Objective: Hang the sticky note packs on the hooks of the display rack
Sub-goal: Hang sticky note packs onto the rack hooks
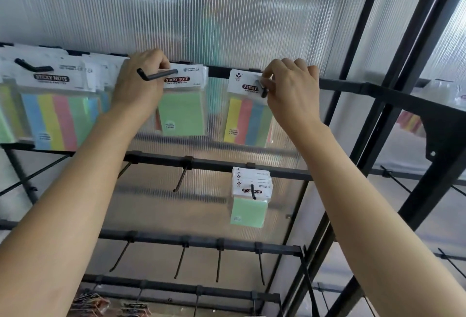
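Observation:
On the top rail of the black display rack (340, 84), my left hand (141, 82) grips the header of a green sticky note pack (181, 114) threaded on a black hook (156, 75). My right hand (290, 87) pinches the white header of a striped sticky note pack (248, 122) at another hook (262, 89), whose tip pokes through the header hole. More striped packs (55, 119) hang on a hook at the far left. Several green packs (249, 212) hang from a hook on the second rail.
Bare hooks (180, 178) stick out from the second and third rails (201, 244). A ribbed translucent panel (176, 13) backs the rack. A neighbouring rack on the right holds more packs (411, 122). Packaged goods (90, 304) hang at the bottom left.

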### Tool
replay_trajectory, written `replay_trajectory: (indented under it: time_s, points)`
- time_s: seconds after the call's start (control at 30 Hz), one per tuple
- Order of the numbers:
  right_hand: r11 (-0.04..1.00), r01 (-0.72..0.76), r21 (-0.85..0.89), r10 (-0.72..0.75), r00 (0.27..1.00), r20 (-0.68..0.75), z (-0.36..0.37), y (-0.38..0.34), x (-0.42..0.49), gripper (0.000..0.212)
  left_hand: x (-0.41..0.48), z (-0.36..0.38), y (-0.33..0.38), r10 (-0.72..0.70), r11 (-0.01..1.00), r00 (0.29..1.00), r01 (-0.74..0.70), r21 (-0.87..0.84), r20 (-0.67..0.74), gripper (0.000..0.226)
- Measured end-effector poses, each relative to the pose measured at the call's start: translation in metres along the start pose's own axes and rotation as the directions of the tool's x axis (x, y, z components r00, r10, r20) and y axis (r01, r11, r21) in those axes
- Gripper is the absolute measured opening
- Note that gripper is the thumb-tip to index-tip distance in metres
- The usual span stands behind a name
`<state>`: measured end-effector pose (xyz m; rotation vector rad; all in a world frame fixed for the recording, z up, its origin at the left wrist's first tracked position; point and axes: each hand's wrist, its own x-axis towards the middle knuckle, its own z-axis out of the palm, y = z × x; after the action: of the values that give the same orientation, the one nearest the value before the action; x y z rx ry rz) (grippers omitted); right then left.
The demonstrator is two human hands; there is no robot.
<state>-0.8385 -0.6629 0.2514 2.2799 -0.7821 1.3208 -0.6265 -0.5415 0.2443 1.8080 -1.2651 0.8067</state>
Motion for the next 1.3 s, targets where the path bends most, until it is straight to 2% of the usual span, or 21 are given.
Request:
replay_trajectory:
  time_s: [0.1, 0.23, 0.33, 0.63, 0.8, 1.0, 1.3]
  points:
    - [1.0, 0.01, 0.006, -0.01, 0.999, 0.034, -0.002, 0.003, 0.0, 0.019, -0.004, -0.003, 0.001, -0.04, 0.998, 0.999, 0.041, -0.037, 0.023, 0.011]
    - [0.993, 0.018, 0.119, -0.008, 0.996, -0.085, -0.003, -0.002, -0.009, 0.02, -0.012, -0.013, 0.003, -0.077, 0.993, 0.997, 0.078, -0.09, 0.01, 0.013]
    - [0.988, 0.012, 0.154, 0.004, 0.995, -0.101, -0.01, -0.006, -0.014, 0.016, -0.019, -0.022, 0.007, -0.108, 0.987, 0.994, 0.109, -0.118, 0.009, 0.014]
    - [0.964, 0.028, 0.263, 0.006, 0.992, -0.126, -0.041, -0.016, -0.027, 0.009, -0.044, -0.057, 0.014, 0.045, 0.997, 0.997, -0.049, -0.061, -0.068, 0.013]
    - [0.964, 0.036, 0.263, -0.005, 0.993, -0.119, -0.056, -0.022, -0.033, 0.013, -0.052, -0.072, 0.019, 0.048, 0.992, 0.995, -0.058, -0.115, -0.089, 0.012]
    - [0.958, 0.021, 0.285, 0.018, 0.991, -0.133, -0.068, -0.027, -0.039, 0.008, -0.057, -0.087, 0.025, 0.018, 0.982, 0.996, -0.034, -0.183, -0.088, 0.013]
    - [0.953, 0.013, 0.304, 0.041, 0.985, -0.17, -0.083, -0.029, -0.045, 0.01, -0.065, -0.098, 0.038, 0.057, 0.971, 0.996, -0.072, -0.23, -0.07, 0.01]
